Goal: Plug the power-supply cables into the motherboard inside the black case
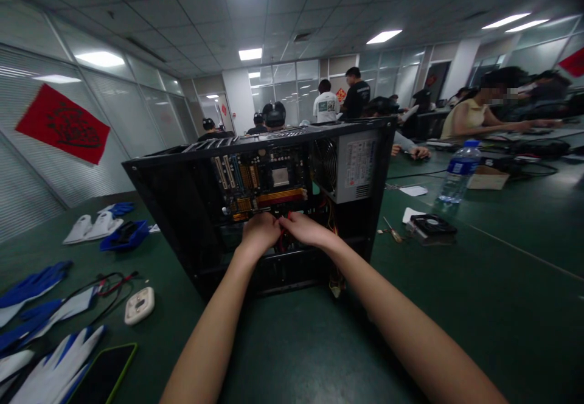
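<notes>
An open black computer case stands on the table in front of me, its inside facing me. Both hands reach into its lower middle, just below the motherboard. Fingers bent and closed, my left hand meets the right one at the fingertips; what it pinches is hidden. My right hand is closed too, with a bit of thin red wire at its fingertips. At the upper right of the case sits the power supply. Its bundled cables hang down to the case's lower edge.
Left on the green table lie gloves, a phone, a white square device, loose cables and a blue bin. To the right are a screwdriver, a cooling fan and a water bottle. Other people work beyond.
</notes>
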